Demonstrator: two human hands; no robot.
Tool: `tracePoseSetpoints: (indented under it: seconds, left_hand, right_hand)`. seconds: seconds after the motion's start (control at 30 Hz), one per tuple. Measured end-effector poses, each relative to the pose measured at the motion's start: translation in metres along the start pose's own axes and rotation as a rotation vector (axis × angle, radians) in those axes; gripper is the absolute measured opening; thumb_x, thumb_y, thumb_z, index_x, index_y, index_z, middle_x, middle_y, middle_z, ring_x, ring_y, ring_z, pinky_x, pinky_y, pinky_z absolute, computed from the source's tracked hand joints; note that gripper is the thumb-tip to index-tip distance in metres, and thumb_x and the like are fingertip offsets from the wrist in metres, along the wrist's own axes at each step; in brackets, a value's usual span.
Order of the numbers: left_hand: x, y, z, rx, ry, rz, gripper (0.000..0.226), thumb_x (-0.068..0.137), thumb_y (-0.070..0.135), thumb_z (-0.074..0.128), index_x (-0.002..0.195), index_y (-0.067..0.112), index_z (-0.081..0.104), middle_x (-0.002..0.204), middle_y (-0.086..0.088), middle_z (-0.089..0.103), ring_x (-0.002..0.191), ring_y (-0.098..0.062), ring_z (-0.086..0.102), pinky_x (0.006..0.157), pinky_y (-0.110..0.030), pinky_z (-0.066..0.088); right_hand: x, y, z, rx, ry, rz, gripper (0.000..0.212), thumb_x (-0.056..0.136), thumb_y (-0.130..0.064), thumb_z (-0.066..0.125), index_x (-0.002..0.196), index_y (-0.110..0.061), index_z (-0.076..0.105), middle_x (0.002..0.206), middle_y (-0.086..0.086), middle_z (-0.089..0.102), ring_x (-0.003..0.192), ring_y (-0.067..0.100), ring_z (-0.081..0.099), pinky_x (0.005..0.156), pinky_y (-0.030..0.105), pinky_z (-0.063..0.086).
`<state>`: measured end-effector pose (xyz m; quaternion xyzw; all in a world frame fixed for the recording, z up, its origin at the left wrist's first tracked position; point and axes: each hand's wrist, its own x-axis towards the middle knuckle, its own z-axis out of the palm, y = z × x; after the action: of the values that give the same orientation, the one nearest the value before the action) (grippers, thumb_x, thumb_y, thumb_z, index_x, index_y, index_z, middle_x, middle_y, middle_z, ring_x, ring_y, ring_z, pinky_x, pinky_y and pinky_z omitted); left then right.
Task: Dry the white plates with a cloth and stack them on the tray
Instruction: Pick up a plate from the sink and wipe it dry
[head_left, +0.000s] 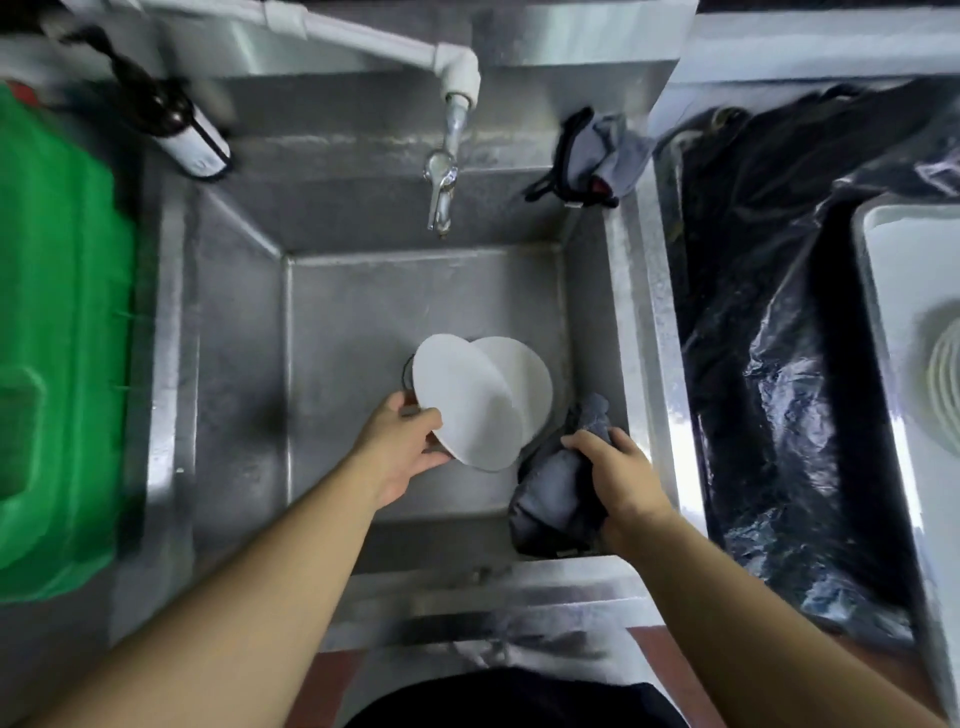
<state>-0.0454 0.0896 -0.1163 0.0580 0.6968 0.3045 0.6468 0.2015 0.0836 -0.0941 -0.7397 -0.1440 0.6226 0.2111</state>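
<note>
Stainless-steel sink (239, 374), centre, seen from above; the task appears to be in its middle part. On the counter at far right a tray (883, 291) carries a stack of white plates (946, 364), cut by the frame edge, so the number already dried and stacked cannot be told. Two white plates remain in the sink basin, overlapping: the nearer plate (462, 410) is tilted and lifted at its near-left rim, and the second plate (524, 374) lies partly behind it to the right. Judged from this, at least two plates are left to dry and stack.

Count: one sink, one tray, one green crate (57, 332) at left, one black plastic sheet (769, 322) beside the tray, two plates in the basin, one grey cloth (556, 488), one tap (441, 182).

Left hand (402, 452): grasping the nearer plate, thumb over its rim. Right hand (618, 467): clenched around the bunched grey cloth, just right of the plates and not yet on them.
</note>
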Motion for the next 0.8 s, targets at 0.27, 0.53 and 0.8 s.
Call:
tracePoseSetpoints:
  seconds: [0.27, 0.53, 0.8]
  left_hand:
    - [-0.109, 0.024, -0.012, -0.146, -0.047, 0.167, 0.054, 0.097, -0.003, 0.059, 0.138, 0.032, 0.057, 0.129, -0.003, 0.071, 0.105, -0.035, 0.077, 0.076, -0.05, 0.066]
    - [-0.183, 0.05, -0.002, -0.181, -0.069, 0.386, 0.054, 0.092, -0.005, 0.059, 0.133, 0.031, 0.062, 0.106, -0.001, 0.081, 0.093, -0.031, 0.08, 0.074, -0.048, 0.065]
    - [-0.215, 0.075, 0.011, -0.165, -0.177, 0.542, 0.06, 0.079, -0.002, 0.062, 0.119, 0.04, 0.075, 0.112, -0.012, 0.08, 0.094, -0.032, 0.079, 0.076, -0.053, 0.065]
  right_hand:
    - [-0.063, -0.065, -0.001, -0.043, -0.142, -0.331, 0.017, 0.083, -0.031, 0.076, 0.092, -0.016, 0.072, 0.084, 0.008, 0.077, 0.08, 0.025, 0.073, 0.077, 0.041, 0.06]
    - [-0.125, -0.125, 0.033, -0.447, -0.337, -0.863, 0.023, 0.084, -0.041, 0.056, 0.105, -0.045, 0.063, 0.096, -0.024, 0.072, 0.088, -0.004, 0.064, 0.079, 0.029, 0.049]
    - [-0.151, -0.114, 0.051, -0.827, -0.447, -1.131, 0.063, 0.113, -0.049, 0.027, 0.17, -0.022, 0.023, 0.178, -0.007, 0.014, 0.165, 0.01, 0.003, 0.135, 0.035, 0.005]
